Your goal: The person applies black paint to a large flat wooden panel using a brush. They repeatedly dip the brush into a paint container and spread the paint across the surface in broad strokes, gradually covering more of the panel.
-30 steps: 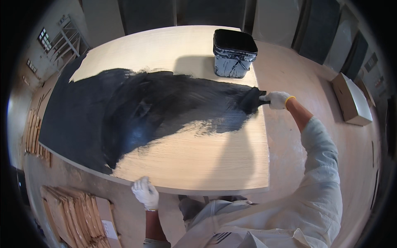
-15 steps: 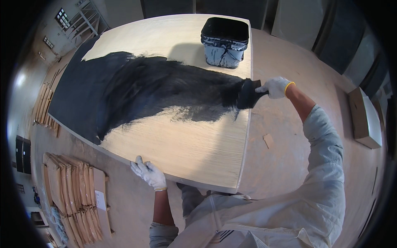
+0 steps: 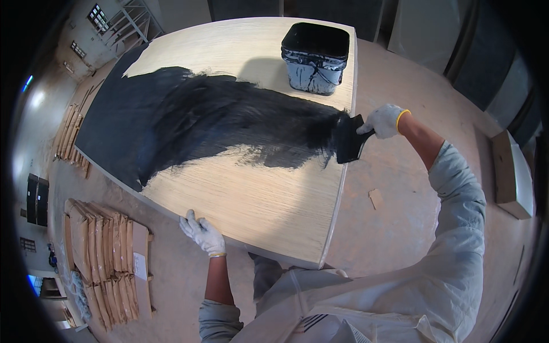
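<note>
A pale wood-grain panel (image 3: 257,200) lies flat before me, its left part and a wide middle band covered in black paint (image 3: 229,117). My right hand (image 3: 384,121), in a white glove with a yellow cuff, is closed on the handle of a wide black paintbrush (image 3: 350,140). The bristles lie at the panel's right edge, where the black band ends. My left hand (image 3: 203,234), also gloved, rests with spread fingers at the panel's near edge, over bare wood. A paint-smeared bucket (image 3: 311,74), dark inside, stands on the panel's far right corner.
Several brown-wrapped slabs (image 3: 106,251) are stacked on the floor at left, with long wooden strips (image 3: 70,134) beyond them. A pale box (image 3: 513,174) stands at far right. Large dark panels (image 3: 492,63) lean at the back right. A small scrap (image 3: 375,199) lies on the floor.
The brush has shifted slightly right and nearer along the panel's right edge, still in my right hand. My left hand stays at the near edge. The whole view has turned a little.
</note>
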Demonstrator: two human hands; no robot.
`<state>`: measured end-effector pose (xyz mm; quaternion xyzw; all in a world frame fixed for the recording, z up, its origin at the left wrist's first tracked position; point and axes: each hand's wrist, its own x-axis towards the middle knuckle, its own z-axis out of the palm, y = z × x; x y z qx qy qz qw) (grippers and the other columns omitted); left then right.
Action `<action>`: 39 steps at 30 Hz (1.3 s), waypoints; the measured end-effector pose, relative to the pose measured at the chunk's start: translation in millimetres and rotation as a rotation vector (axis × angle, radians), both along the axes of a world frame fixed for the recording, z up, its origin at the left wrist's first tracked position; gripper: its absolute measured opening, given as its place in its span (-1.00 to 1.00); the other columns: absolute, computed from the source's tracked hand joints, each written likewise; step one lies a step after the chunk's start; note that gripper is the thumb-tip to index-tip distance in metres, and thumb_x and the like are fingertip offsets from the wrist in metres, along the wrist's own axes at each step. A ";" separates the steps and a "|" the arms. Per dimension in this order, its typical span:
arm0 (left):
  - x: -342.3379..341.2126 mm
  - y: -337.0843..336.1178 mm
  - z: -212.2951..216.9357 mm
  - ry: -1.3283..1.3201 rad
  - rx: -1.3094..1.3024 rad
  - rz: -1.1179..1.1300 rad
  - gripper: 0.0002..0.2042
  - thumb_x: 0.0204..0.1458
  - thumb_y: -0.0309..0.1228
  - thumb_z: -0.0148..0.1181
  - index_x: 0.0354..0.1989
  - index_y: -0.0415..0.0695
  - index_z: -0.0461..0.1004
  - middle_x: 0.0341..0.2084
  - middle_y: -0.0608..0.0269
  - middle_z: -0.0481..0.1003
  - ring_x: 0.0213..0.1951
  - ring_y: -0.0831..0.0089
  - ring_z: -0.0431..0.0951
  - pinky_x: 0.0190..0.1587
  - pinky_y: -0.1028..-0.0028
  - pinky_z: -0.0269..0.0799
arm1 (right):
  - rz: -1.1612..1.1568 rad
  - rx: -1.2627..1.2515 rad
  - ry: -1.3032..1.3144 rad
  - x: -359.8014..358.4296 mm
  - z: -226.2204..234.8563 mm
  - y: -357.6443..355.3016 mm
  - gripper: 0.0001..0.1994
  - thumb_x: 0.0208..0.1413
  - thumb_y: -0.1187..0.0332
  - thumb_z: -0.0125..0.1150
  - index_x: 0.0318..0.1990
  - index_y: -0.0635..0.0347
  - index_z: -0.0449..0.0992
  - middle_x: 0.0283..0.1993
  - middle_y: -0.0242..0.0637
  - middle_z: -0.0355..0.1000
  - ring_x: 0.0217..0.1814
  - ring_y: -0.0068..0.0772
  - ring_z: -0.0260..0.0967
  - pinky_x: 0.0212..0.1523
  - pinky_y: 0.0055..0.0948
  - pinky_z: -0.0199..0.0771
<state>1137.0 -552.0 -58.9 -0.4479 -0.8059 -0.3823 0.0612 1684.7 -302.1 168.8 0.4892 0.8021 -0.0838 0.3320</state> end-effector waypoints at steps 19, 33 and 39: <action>0.3 4.1 -2.6 -0.005 -0.007 -0.036 -0.53 0.32 -0.42 0.05 0.40 -0.22 0.41 0.51 -0.44 0.14 0.55 -0.32 0.03 0.53 -0.16 0.05 | -0.170 0.044 0.154 -6.1 -11.2 -13.6 -0.34 0.19 0.46 0.12 0.44 -0.44 0.53 0.34 -0.30 0.60 0.36 0.01 0.54 0.34 -0.19 0.53; 29.1 -30.0 80.3 0.071 -0.167 -0.400 -0.50 0.24 -0.39 0.24 0.37 -0.18 0.44 0.39 -0.19 0.37 0.44 -0.21 0.30 0.41 -0.10 0.29 | -0.235 -0.058 0.301 -162.6 -21.0 -109.8 -0.28 0.17 0.40 0.11 0.53 -0.39 0.43 0.29 -0.11 0.61 0.30 0.07 0.56 0.31 -0.12 0.56; 90.4 24.3 113.1 -0.400 -0.380 -1.003 -0.47 0.27 -0.31 0.27 0.40 -0.19 0.41 0.06 -0.10 0.66 0.11 -0.02 0.68 0.20 0.09 0.56 | -1.061 0.056 1.170 -233.0 -102.5 -170.8 -0.29 0.31 0.23 0.22 0.59 0.18 0.26 0.40 0.14 0.50 0.37 -0.02 0.54 0.40 -0.26 0.47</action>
